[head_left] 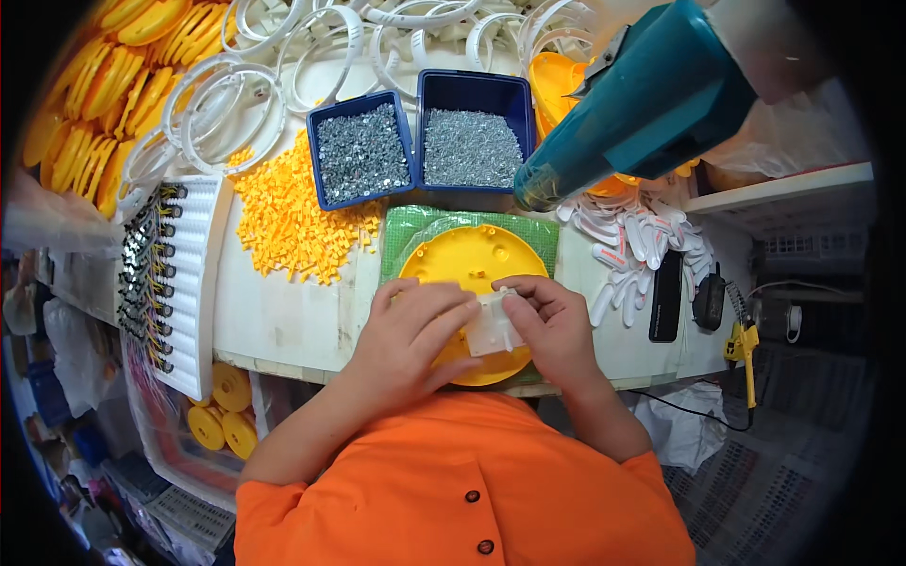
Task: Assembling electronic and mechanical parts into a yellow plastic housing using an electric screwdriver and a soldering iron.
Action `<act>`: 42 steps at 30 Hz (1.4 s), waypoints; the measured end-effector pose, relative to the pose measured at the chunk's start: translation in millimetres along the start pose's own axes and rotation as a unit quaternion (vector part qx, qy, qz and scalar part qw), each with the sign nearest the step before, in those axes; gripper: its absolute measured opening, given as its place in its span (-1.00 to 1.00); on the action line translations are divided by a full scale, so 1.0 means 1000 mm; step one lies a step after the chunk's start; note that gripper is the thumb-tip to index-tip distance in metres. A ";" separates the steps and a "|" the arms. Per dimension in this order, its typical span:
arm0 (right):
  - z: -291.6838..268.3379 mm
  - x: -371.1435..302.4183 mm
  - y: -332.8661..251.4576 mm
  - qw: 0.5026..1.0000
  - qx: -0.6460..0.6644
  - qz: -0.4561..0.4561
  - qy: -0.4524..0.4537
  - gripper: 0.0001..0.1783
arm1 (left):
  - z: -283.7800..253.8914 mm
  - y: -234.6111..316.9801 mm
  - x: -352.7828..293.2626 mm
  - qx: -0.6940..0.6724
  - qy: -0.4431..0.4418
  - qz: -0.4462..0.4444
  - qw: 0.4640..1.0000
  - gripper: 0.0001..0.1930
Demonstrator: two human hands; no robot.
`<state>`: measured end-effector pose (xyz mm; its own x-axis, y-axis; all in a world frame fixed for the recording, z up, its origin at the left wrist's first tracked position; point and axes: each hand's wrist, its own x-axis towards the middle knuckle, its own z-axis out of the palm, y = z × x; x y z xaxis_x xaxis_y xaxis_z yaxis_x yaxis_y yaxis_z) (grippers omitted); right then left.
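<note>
A translucent white plastic housing, small and boxy, is in my right hand, pinched between thumb and fingers at its upper right corner. My left hand is at its left side, thumb and fingers apart; whether its fingertips touch the housing I cannot tell. Both hands are over a round yellow plastic disc with small raised posts, which lies on a green mat. The hands and housing hide part of the disc.
Two blue bins of small metal parts stand behind the mat. A teal tapered device slants in from the upper right. Small yellow pieces, a white foam tray with wired parts, white handle-like pieces and a black bar lie around.
</note>
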<state>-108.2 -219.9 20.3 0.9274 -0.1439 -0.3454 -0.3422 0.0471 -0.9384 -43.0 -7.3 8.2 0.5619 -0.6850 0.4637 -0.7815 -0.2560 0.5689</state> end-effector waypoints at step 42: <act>-0.048 0.092 -0.029 0.818 -0.468 -0.334 0.008 -0.78 | -0.005 -0.024 0.009 0.051 -0.152 -0.075 0.984 -0.35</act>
<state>-20.1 -282.5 16.4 0.9554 0.1580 0.2496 0.2670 -0.8234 -0.5008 -17.6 -4.0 1.9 0.5780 -0.8030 0.1453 -0.7280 -0.4270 0.5364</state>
